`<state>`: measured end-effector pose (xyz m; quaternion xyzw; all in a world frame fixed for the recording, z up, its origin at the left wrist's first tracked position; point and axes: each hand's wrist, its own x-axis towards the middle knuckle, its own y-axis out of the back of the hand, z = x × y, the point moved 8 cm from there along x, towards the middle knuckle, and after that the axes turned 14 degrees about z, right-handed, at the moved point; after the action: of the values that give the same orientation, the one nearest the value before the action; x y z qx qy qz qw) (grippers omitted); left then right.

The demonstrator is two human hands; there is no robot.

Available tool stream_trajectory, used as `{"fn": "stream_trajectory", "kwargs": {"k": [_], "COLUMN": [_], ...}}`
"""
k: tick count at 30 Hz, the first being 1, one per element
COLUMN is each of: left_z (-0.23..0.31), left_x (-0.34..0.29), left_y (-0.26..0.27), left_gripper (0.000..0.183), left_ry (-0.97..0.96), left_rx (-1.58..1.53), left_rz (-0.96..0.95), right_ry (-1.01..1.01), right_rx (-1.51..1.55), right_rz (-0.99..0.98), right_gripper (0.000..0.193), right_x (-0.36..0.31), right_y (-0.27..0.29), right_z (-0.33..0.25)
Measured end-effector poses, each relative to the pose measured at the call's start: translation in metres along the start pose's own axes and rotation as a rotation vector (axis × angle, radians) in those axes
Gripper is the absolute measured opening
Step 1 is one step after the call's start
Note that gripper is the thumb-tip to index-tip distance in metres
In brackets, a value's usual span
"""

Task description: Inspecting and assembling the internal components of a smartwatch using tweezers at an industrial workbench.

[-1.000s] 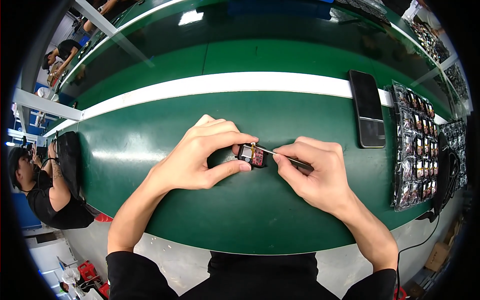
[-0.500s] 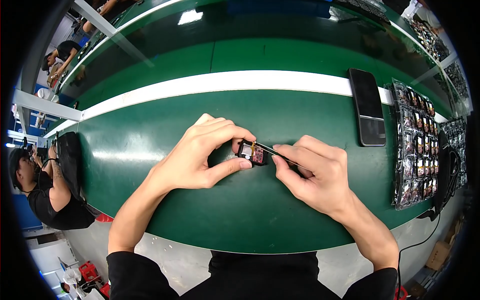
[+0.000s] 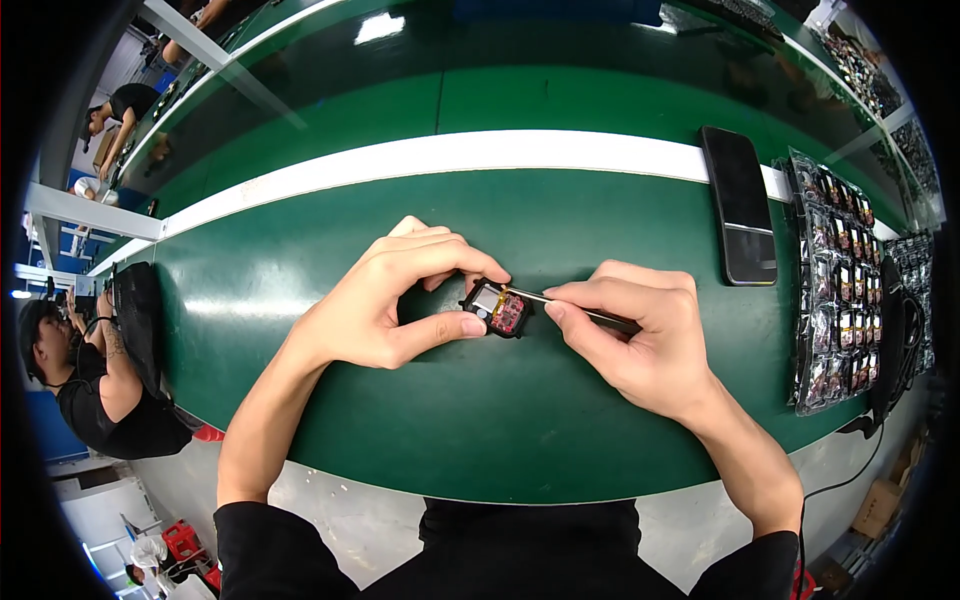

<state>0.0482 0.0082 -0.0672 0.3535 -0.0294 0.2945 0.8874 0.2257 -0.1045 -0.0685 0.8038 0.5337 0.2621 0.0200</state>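
Observation:
Over the green table, my left hand [image 3: 385, 305] pinches a small black smartwatch case [image 3: 512, 316] between thumb and fingers. The case is open on the side facing me, baring a silvery block, a yellowish strip and a reddish circuit board. My right hand [image 3: 645, 340] grips slim metal tweezers [image 3: 530, 295], thumb and fingers closed round them. Their tip reaches the upper edge of the case, close to my left fingertip. Whether the tip touches a part inside is too small to tell.
A black phone [image 3: 740, 210] lies at the right, across the white strip [image 3: 450, 150]. Beyond it stand clear blister trays [image 3: 838, 290] holding several similar watch parts, beside a dark cable [image 3: 885, 340]. At far left, another person [image 3: 95, 370] sits by a black bag [image 3: 138, 325].
The watch case has turned in my left fingers, showing more of its open face. My right hand has re-angled the tweezers, now lying flatter toward the case's upper edge.

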Motion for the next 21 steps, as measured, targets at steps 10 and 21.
{"fn": "stream_trajectory", "kwargs": {"k": [10, 21], "left_z": [-0.0032, 0.0014], "left_x": [-0.0014, -0.0020], "left_y": [-0.0022, -0.0043], "left_gripper": [0.045, 0.040], "left_ry": [-0.006, -0.067], "left_rx": [-0.031, 0.011], "left_rz": [0.016, 0.019], "right_ry": [-0.025, -0.008], "right_rx": [-0.011, -0.005], "right_rz": [-0.034, -0.037], "right_gripper": [0.009, 0.009], "right_x": [-0.0012, -0.0021], "right_y": [-0.0024, -0.0045], "right_z": [0.0025, 0.0021]}}
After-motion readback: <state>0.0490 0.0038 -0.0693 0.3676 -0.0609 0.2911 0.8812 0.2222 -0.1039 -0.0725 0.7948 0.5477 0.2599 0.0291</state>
